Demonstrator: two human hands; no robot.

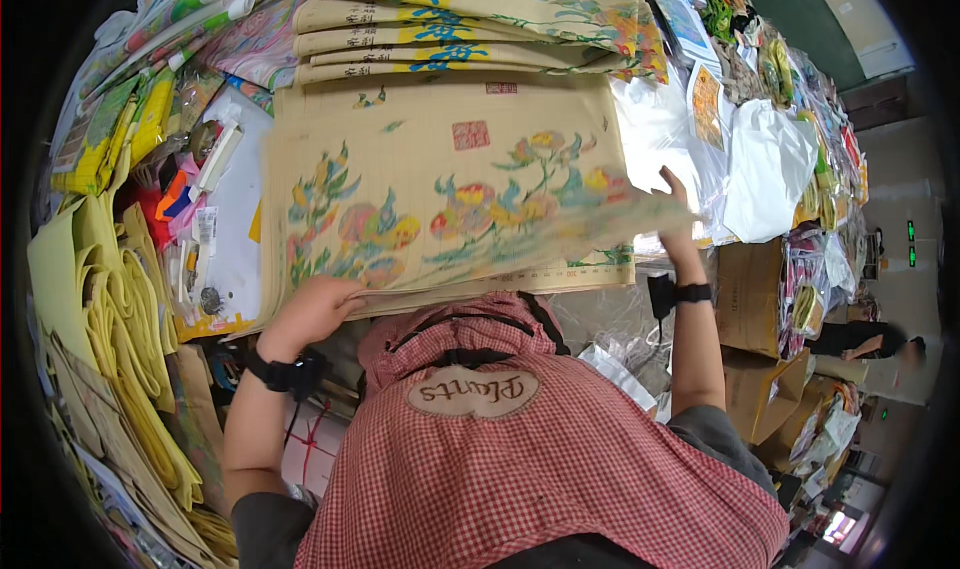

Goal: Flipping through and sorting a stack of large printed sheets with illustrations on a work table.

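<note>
A stack of tan sheets printed with colourful flowers (400, 184) lies on the table in front of me. My left hand (318, 314) pinches the near left edge of the top sheet, thumb on the upper side. At the right, my right hand (680, 214) has the sheet's lifted near corner, which looks blurred, between thumb and fingers; one finger points up and away. Part of that hand is hidden by the corner. Several folded tan sheets (470, 29) with blue and yellow print lie across the far end of the stack.
Clear plastic wrapping (655, 134) and a white plastic bag (770, 169) lie right of the stack. On the left are yellow folded sheets (110, 309), a white board (235, 169) and small colourful items. Cardboard boxes (748, 299) stand at the right; a person (855, 341) is farther off.
</note>
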